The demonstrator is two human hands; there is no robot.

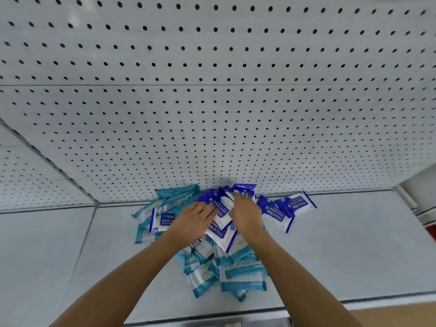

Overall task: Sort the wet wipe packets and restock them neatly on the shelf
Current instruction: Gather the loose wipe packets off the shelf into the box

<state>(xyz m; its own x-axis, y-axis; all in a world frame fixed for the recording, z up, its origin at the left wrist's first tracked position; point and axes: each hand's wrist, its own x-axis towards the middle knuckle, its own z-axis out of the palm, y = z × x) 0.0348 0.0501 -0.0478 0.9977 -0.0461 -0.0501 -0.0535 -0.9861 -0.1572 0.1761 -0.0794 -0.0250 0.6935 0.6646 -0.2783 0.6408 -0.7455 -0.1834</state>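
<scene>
Soft, light, slick-film wet wipe packets (207,232); left hand (193,220) fingers flat on pile, right hand (246,214) pinching one packet; best gripped across flat faces.

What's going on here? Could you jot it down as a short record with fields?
setting: white shelf with pegboard back
goods: mixed pile of dark blue packets and teal packets
left hand: resting on the pile
right hand: gripping a dark blue packet at the back
progress: unsorted

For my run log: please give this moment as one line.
left hand: on pile | right hand: holds dark-blue packet | teal packets: unsorted
</scene>
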